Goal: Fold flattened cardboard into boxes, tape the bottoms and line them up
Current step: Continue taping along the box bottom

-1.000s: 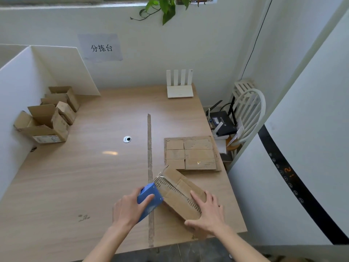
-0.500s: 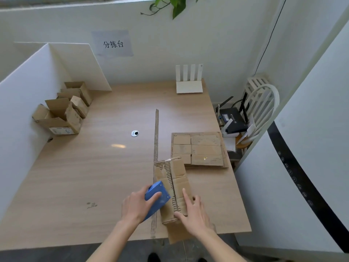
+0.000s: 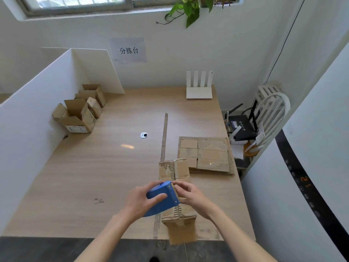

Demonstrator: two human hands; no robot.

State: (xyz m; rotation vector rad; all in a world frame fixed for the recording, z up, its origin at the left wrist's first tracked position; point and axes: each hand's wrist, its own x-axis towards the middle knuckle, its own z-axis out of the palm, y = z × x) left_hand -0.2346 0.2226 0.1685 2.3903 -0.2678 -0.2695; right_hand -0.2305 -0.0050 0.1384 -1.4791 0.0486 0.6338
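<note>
Cardboard box (image 3: 174,174), half-folded, lies on the desk (image 3: 94,167) at its near edge, long axis running away from the person, near end w/ a flap hanging over the desk edge. Corrugated ridges show along the box's top seam. Blue tape dispenser (image 3: 162,197) sits on top of the box, near its middle. Left hand (image 3: 140,200) wraps the dispenser from the box's left side, thumb across the blue face, grip closed round it. Right hand (image 3: 190,192) is on the box's right side, fingertips (image 3: 176,184) pinched at the dispenser's front edge; prob. holding the tape end, but tape itself too thin to see. Both forearms come in from below the box.

Flat cardboard stack (image 3: 205,155) lies just beyond and right of the box, touching or nearly touching its far right corner. Thin strip (image 3: 164,140) runs along the desk from the box's far left corner away toward the wall. Small round metal grommet (image 3: 144,135) is set in the desk beyond-left of the box, apart from it. Row of finished boxes (image 3: 81,112), flaps up, stands well left and beyond the box, against a white partition (image 3: 34,110). White router (image 3: 199,86) w/ four antennas is far beyond the box by the wall. Paper sign (image 3: 129,50) w/ Chinese characters is on the wall above. White chair (image 3: 270,114) w/ a black router (image 3: 241,125) on it stands right of the desk, beyond the flat stack. Plant (image 3: 187,8) hangs from the window sill.
</note>
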